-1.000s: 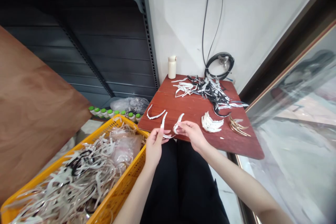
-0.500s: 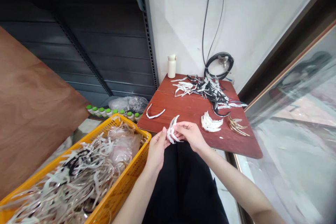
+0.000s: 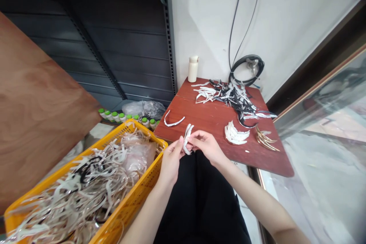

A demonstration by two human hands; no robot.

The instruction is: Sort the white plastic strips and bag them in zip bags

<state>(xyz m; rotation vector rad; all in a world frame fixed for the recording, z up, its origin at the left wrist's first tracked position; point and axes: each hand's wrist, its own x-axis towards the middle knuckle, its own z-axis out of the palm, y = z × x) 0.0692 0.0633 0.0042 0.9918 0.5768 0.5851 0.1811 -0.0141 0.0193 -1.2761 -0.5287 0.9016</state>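
Note:
Between my two hands, over the front edge of the red-brown table [image 3: 206, 116], is a small bunch of curved white strips [image 3: 188, 137]. My left hand [image 3: 173, 156] pinches the bunch from the left, thumb on top. My right hand [image 3: 207, 145] grips it from the right with thumb and fingers; some fingertips are hidden behind the strips. A single curved white strip [image 3: 174, 122] lies on the table beyond my left hand. To the right of my right hand sit a stacked pile of curved white strips [image 3: 236, 134] and several gold-coloured curved strips [image 3: 265, 139].
A yellow crate [image 3: 143, 183] heaped with tangled strips stands at my left. At the table's back are a black and white strip heap [image 3: 234, 97], a cream bottle [image 3: 193, 69] and a coiled black cable [image 3: 246, 70]. Green-capped jars [image 3: 122, 116] stand behind the crate.
The view has shifted slightly, so the table and crate appear further right. The strips between my hands are closer together and turned more edge-on; both hands keep hold of them.

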